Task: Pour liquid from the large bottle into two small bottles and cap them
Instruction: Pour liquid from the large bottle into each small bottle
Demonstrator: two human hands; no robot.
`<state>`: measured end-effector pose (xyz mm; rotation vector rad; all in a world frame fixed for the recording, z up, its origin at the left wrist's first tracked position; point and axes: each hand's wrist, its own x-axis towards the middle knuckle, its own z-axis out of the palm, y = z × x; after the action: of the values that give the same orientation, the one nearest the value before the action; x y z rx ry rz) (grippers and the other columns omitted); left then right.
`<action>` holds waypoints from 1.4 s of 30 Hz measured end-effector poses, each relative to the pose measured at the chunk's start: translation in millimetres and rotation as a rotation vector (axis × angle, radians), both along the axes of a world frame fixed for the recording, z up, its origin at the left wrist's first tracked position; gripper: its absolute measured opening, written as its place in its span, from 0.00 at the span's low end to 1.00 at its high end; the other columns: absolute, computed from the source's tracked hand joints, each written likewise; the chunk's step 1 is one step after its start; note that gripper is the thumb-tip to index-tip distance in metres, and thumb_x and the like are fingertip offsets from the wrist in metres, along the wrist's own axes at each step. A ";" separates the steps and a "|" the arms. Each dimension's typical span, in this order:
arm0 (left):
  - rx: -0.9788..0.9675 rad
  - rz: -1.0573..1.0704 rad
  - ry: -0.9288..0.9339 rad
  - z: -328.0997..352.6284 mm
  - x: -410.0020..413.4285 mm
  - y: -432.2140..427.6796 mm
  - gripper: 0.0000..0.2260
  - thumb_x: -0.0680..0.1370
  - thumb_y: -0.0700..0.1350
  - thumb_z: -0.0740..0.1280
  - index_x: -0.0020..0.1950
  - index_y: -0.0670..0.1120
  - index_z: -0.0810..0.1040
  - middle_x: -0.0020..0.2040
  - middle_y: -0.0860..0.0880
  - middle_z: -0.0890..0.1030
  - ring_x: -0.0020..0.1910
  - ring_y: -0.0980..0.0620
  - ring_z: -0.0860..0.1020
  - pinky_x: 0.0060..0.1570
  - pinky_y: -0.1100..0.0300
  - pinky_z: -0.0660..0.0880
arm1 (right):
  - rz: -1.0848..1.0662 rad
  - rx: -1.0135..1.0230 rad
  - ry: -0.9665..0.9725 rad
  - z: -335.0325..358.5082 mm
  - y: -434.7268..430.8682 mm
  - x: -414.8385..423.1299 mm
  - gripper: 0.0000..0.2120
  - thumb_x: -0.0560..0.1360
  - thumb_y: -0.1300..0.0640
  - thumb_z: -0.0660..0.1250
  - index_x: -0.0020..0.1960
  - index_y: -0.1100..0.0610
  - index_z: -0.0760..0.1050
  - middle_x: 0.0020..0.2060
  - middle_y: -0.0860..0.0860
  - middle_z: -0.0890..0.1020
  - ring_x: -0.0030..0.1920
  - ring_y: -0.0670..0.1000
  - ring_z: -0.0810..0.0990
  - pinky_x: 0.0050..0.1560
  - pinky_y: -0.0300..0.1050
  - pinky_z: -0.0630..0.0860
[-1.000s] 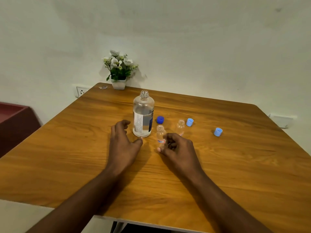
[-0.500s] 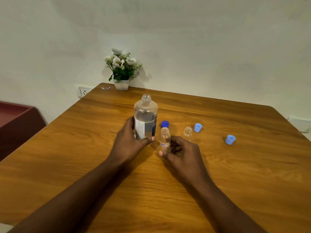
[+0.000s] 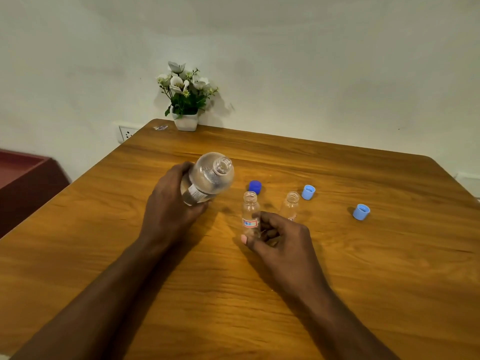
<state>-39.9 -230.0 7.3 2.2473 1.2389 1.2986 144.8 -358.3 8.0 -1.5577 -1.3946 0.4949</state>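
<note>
1. The left hand's (image 3: 171, 206) fingers (image 3: 181, 168) and thumb are wrapped round the lower, labelled part of the large bottle (image 3: 210, 175). It is held tilted, apparently clear of the table (image 3: 363, 268), with its open mouth turned toward the small bottles.
2. The right hand's (image 3: 280, 235) thumb and fingers (image 3: 265, 220) pinch the lower half of the nearer small bottle (image 3: 250, 213), which stands upright, uncapped and seemingly empty.
3. The large bottle looks like thin clear plastic, partly full. It is probably of moderate weight, its liquid shifting as it tips, and a hard squeeze could make it surge. The grip low on the body suits a controlled tilt.
4. The small bottle is likely very light and easily toppled, and its mouth is narrow. Holding it low steadies it and keeps the neck free.
5. The second small bottle (image 3: 291, 205) stands open just beyond the right hand.
6. A dark blue cap (image 3: 255, 186) lies behind the held small bottle. Two light blue caps (image 3: 308, 192) (image 3: 361, 212) lie farther right.
</note>
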 end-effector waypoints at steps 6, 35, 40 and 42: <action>0.106 0.034 0.068 2.3 -1.9 -2.0 0.33 0.63 0.44 0.79 0.65 0.42 0.71 0.58 0.44 0.78 0.56 0.47 0.75 0.51 0.58 0.70 | 0.033 0.020 -0.027 0.1 -2.6 -2.1 0.21 0.68 0.52 0.76 0.60 0.53 0.80 0.47 0.44 0.84 0.46 0.43 0.82 0.49 0.47 0.79; 0.255 0.089 0.168 6.2 -4.4 -4.5 0.32 0.64 0.34 0.77 0.65 0.41 0.70 0.61 0.40 0.76 0.60 0.40 0.73 0.51 0.57 0.69 | 0.113 0.032 -0.030 1.4 -4.6 -2.7 0.22 0.68 0.47 0.72 0.61 0.52 0.80 0.45 0.45 0.84 0.45 0.45 0.81 0.46 0.41 0.78; 0.286 0.125 0.178 8.6 -6.7 -3.1 0.30 0.65 0.32 0.75 0.65 0.40 0.70 0.63 0.39 0.75 0.61 0.38 0.73 0.55 0.57 0.67 | 0.120 0.031 -0.031 1.9 -4.3 -3.1 0.22 0.68 0.48 0.72 0.61 0.52 0.80 0.48 0.44 0.84 0.47 0.45 0.81 0.48 0.45 0.79; 0.293 0.129 0.184 9.1 -6.6 -3.4 0.30 0.65 0.32 0.75 0.65 0.39 0.70 0.63 0.39 0.75 0.62 0.38 0.72 0.56 0.57 0.67 | 0.120 0.029 -0.030 2.2 -4.5 -3.1 0.22 0.68 0.48 0.72 0.61 0.53 0.80 0.48 0.44 0.84 0.47 0.44 0.82 0.48 0.45 0.79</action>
<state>-46.5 -233.4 16.4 2.5787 1.3524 1.4273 141.7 -362.8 10.1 -1.4696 -1.5181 0.5239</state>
